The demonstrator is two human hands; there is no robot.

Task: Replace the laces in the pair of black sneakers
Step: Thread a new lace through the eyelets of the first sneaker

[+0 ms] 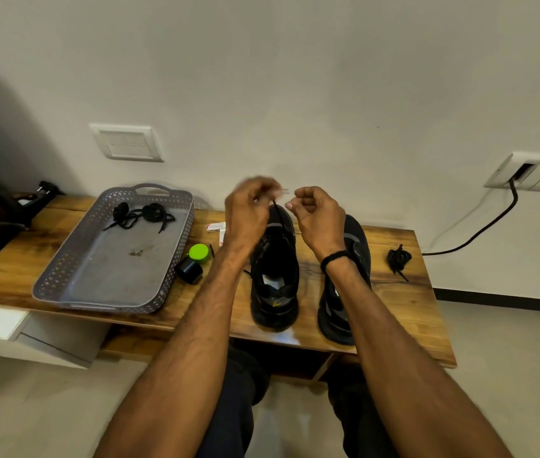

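Note:
Two black sneakers stand side by side on the wooden bench, toes toward the wall: the left sneaker (275, 282) and the right sneaker (344, 292). Both hands are raised above the left sneaker's toe. My left hand (250, 209) pinches a black lace (276, 211) that runs down into that shoe; the hand is motion-blurred. My right hand (319, 214) hovers beside it with curled fingers, and whether it holds the lace end is unclear. A bundled black lace (398, 259) lies right of the shoes. More black laces (139, 214) lie in the grey tray (63, 276).
A black bottle with a green cap (194, 262) lies between tray and left sneaker. Small white and red packets (216, 228) sit behind it. A TV stand leg (0, 233) is at far left. A black cable (480, 229) hangs from the wall socket at right.

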